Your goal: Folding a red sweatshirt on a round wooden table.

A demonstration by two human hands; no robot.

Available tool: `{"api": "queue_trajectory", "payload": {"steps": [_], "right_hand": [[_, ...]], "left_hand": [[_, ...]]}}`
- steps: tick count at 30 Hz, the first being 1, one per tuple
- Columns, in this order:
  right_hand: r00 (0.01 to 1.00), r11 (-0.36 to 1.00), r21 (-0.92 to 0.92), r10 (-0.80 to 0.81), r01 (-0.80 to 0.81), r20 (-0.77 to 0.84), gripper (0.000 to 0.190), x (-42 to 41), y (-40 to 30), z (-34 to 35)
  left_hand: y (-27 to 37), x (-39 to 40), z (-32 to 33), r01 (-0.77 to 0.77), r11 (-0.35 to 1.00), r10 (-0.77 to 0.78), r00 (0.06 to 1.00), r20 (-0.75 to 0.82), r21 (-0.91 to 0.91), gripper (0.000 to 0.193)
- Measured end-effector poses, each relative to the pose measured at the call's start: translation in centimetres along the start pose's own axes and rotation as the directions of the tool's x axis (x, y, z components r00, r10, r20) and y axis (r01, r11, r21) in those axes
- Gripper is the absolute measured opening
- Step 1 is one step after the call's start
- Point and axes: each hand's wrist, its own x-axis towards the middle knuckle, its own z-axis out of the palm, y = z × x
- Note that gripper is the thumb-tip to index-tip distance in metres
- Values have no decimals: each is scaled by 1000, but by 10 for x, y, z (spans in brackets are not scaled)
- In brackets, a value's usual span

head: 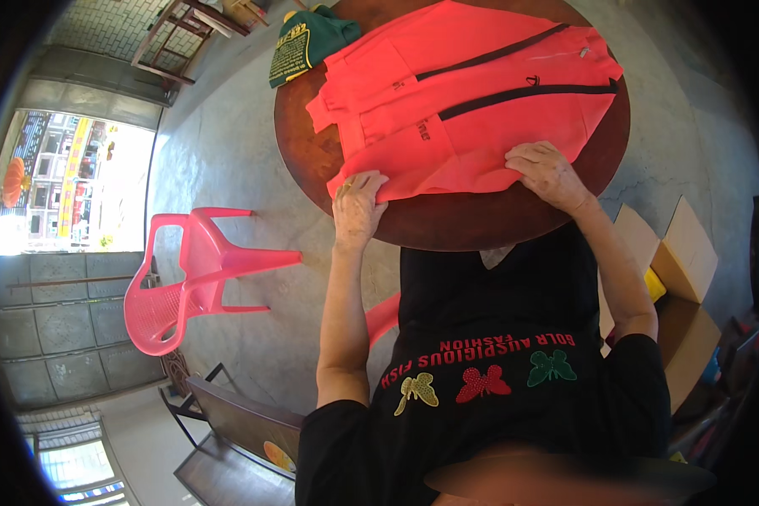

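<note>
A coral-red long-sleeved top (481, 139) with black stripes, small dark lettering and a short zip lies spread on a round dark wooden table (455, 224). My left hand (359, 205) grips its near left corner, thumb and fingers closed on the cloth. Farther right along the same near edge, my right hand (547, 174) pinches the fabric, with its fingers curled over the top. Between the two hands the edge runs slightly wavy, just inside the table's rim. A folded dark green cloth item (316, 44) with yellow writing sits at the table's far left edge.
To the left on the concrete floor is a pink plastic armchair (209, 259). An open cardboard box (686, 253) with something yellow inside stands close by my right arm. Behind at lower left is a dark bench (246, 417). A bright doorway (76, 183) opens at far left.
</note>
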Motion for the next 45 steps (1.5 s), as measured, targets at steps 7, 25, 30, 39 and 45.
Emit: {"api": "queue_trajectory", "payload": {"steps": [7, 25, 30, 39, 45], "right_hand": [[946, 982, 142, 72, -122, 316, 39, 15, -26, -57], [978, 989, -144, 45, -16, 205, 73, 271, -76, 153], [982, 987, -140, 106, -84, 158, 72, 287, -76, 166], [979, 982, -175, 105, -74, 177, 74, 318, -85, 156], [942, 925, -262, 315, -277, 118, 77, 325, -67, 174]], "left_hand": [[23, -7, -58, 117, 967, -46, 954, 298, -225, 30], [43, -13, 15, 198, 972, -216, 965, 151, 129, 83], [36, -12, 14, 209, 974, -219, 965, 144, 83, 84], [27, -16, 8, 246, 969, -247, 963, 109, 23, 86], [32, -19, 13, 259, 966, -256, 963, 81, -22, 87]]}}
